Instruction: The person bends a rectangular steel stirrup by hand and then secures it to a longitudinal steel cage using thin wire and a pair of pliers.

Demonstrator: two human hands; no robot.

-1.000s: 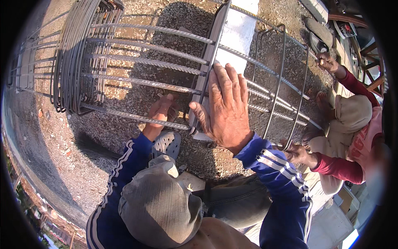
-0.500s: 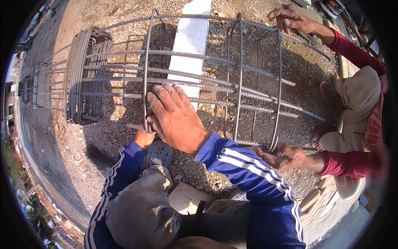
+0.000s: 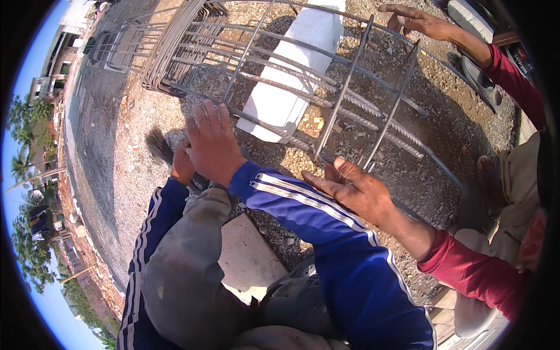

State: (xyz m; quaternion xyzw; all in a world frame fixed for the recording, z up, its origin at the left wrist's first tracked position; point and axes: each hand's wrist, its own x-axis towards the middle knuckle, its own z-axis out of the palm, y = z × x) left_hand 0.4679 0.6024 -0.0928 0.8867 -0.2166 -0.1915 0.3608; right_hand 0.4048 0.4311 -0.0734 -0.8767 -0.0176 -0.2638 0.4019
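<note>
A cage of ribbed steel bars with square stirrups stretches across the upper view. My right hand (image 3: 216, 143) is at the near long bar (image 3: 265, 125), beside the lower corner of a stirrup (image 3: 249, 49). Its fingers are stretched out and their tips reach the bar. Just behind and below it is my left hand (image 3: 182, 162), near the same corner, its fingers mostly hidden by the right hand. A co-worker's hand (image 3: 361, 189) is by the near end of another stirrup (image 3: 344, 93). That person's other hand (image 3: 423, 24) is over the far bar.
A bundle of stirrups (image 3: 175, 49) hangs around the bars at upper left. A white block (image 3: 271, 108) lies under the cage on the gravel. A dark brush-like object (image 3: 157, 143) is left of my hands; a pale board (image 3: 248, 251) is near my knees.
My view has tilted, so the cage appears higher and slanted. My hands have shifted left in view, still by the stirrup corner. The co-worker's nearer hand has turned, its fingers more spread.
</note>
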